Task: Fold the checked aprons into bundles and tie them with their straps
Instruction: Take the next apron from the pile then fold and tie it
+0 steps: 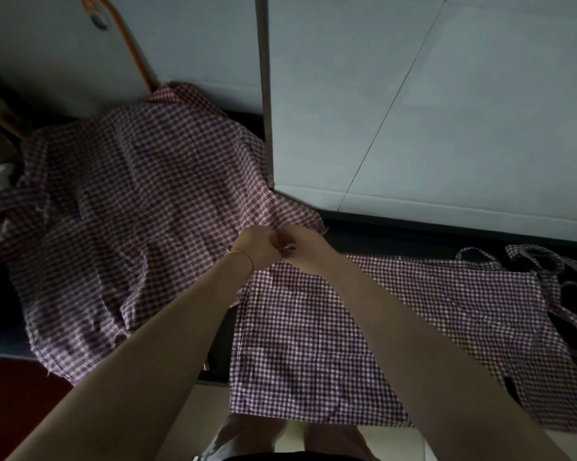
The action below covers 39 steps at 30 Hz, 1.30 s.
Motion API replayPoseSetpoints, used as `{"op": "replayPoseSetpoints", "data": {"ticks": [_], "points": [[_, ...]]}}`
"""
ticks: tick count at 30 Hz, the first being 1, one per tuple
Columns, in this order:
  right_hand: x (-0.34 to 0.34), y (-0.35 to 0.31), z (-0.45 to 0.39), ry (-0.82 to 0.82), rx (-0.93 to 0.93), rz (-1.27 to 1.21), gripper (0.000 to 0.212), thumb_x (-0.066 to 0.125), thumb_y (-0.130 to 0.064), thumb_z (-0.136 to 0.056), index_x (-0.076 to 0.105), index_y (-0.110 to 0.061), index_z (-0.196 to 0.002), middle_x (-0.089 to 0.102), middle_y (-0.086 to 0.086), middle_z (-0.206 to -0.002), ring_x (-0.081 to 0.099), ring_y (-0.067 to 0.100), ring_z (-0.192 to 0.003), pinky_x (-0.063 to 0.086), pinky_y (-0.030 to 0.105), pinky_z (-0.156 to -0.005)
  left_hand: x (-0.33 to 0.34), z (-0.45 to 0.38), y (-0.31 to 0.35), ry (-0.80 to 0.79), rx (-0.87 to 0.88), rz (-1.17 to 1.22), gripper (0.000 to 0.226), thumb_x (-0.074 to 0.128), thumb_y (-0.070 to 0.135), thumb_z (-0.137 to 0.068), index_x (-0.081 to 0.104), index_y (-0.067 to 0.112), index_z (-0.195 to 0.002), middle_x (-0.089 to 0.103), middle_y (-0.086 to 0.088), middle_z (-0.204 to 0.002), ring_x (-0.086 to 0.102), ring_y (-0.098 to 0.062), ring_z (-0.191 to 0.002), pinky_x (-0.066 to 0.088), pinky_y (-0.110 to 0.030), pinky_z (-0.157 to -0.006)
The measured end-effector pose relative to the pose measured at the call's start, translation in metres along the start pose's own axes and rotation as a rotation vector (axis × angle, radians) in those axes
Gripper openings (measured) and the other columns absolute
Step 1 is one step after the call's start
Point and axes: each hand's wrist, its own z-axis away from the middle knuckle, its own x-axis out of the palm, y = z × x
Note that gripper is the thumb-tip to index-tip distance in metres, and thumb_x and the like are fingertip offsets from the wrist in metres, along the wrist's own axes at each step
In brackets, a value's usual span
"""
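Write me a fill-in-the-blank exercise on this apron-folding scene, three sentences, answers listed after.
1. The left hand and right hand meet with a pinching grip on a bit of ____ fabric.
2. A thin gold bangle sits on the ____ wrist.
3. The flat apron under the right forearm hangs over the ____ edge of the dark table.

Answers: checked; left; near
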Motion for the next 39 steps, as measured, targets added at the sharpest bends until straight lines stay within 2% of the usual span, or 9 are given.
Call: {"op": "replayPoseSetpoints", "data": {"ticks": [4, 9, 15, 19, 22, 25, 29, 32, 39], "points": [[-0.004, -0.013, 0.002, -0.015, 0.044, 0.103, 0.019, 0.055, -0.018, -0.093, 0.071, -0.01, -0.099, 0.069, 0.007, -0.097, 0.063, 0.024, -0.09, 0.05, 0.035, -0.084, -0.005, 0.01, -0.006, 0.048, -0.033, 0.098, 0.02, 0.059, 0.024, -0.091, 0.075, 0.012, -0.088, 0.067, -0.001, -0.08, 0.06, -0.018, -0.079, 0.041, -0.023, -0.062], [-0.012, -0.016, 0.013, -0.055, 0.069, 0.217, 0.027, 0.06, -0.026, -0.092, 0.072, -0.012, -0.111, 0.068, 0.007, -0.11, 0.06, 0.026, -0.103, 0.047, 0.033, -0.091, -0.004, 0.022, -0.01, 0.103, 0.037, 0.112, 0.018, 0.064, 0.018, -0.09, 0.08, 0.012, -0.093, 0.075, -0.002, -0.094, 0.066, -0.019, -0.09, 0.053, -0.032, -0.084], [-0.016, 0.0, 0.017, -0.047, 0.099, 0.278, 0.029, 0.061, -0.021, -0.092, 0.062, -0.011, -0.12, 0.063, 0.008, -0.118, 0.059, 0.027, -0.107, 0.045, 0.032, -0.084, -0.002, 0.022, -0.013, 0.141, 0.017, 0.17, 0.012, 0.066, 0.016, -0.092, 0.077, 0.014, -0.096, 0.071, 0.001, -0.095, 0.059, -0.01, -0.082, 0.046, -0.02, -0.078], [-0.021, 0.017, 0.024, -0.002, 0.113, 0.318, 0.004, 0.055, -0.015, -0.094, 0.054, -0.016, -0.098, 0.057, 0.002, -0.096, 0.056, 0.021, -0.087, 0.04, 0.032, -0.071, -0.003, 0.015, -0.011, 0.096, -0.015, 0.021, 0.02, 0.057, 0.014, -0.096, 0.076, 0.01, -0.103, 0.071, -0.003, -0.105, 0.064, -0.019, -0.095, 0.052, -0.025, -0.085], [-0.024, 0.03, 0.024, -0.014, 0.192, 0.336, 0.012, 0.054, -0.014, -0.095, 0.058, -0.012, -0.084, 0.059, 0.003, -0.084, 0.062, 0.024, -0.082, 0.051, 0.037, -0.074, -0.001, 0.008, -0.007, 0.078, -0.048, -0.086, 0.023, 0.05, 0.009, -0.096, 0.071, 0.003, -0.103, 0.069, -0.012, -0.108, 0.064, -0.024, -0.095, 0.054, -0.031, -0.079], [-0.026, 0.046, 0.019, -0.045, 0.258, 0.31, 0.018, 0.051, -0.013, -0.098, 0.068, -0.007, -0.094, 0.066, 0.007, -0.089, 0.065, 0.024, -0.083, 0.055, 0.036, -0.08, 0.002, 0.004, -0.001, 0.033, -0.056, -0.135, 0.02, 0.047, 0.002, -0.092, 0.067, 0.001, -0.096, 0.067, -0.014, -0.104, 0.061, -0.024, -0.086, 0.048, -0.03, -0.068], [-0.019, 0.06, 0.01, -0.06, 0.309, 0.259, 0.019, 0.051, -0.015, -0.099, 0.068, -0.006, -0.1, 0.068, 0.008, -0.096, 0.065, 0.023, -0.087, 0.053, 0.034, -0.081, 0.008, -0.005, -0.004, -0.035, -0.027, -0.135, 0.026, 0.055, 0.017, -0.092, 0.069, 0.001, -0.107, 0.067, -0.014, -0.111, 0.063, -0.029, -0.101, 0.055, -0.039, -0.087], [-0.014, 0.062, 0.006, -0.059, 0.344, 0.243, 0.014, 0.05, -0.016, -0.1, 0.061, -0.009, -0.094, 0.064, 0.007, -0.092, 0.062, 0.02, -0.08, 0.048, 0.03, -0.071, 0.01, -0.006, -0.006, -0.075, -0.034, -0.107, 0.036, 0.054, 0.035, -0.097, 0.071, 0.003, -0.102, 0.068, -0.009, -0.103, 0.063, -0.025, -0.097, 0.053, -0.034, -0.084], [-0.002, 0.066, 0.006, 0.03, 0.34, 0.22, 0.014, 0.05, -0.017, -0.101, 0.058, -0.01, -0.111, 0.063, 0.009, -0.103, 0.057, 0.018, -0.082, 0.046, 0.031, -0.072, 0.02, -0.005, -0.015, 0.059, -0.047, 0.125, 0.023, 0.061, 0.028, -0.095, 0.076, 0.01, -0.095, 0.07, 0.0, -0.094, 0.063, -0.017, -0.087, 0.054, -0.032, -0.08]]}}
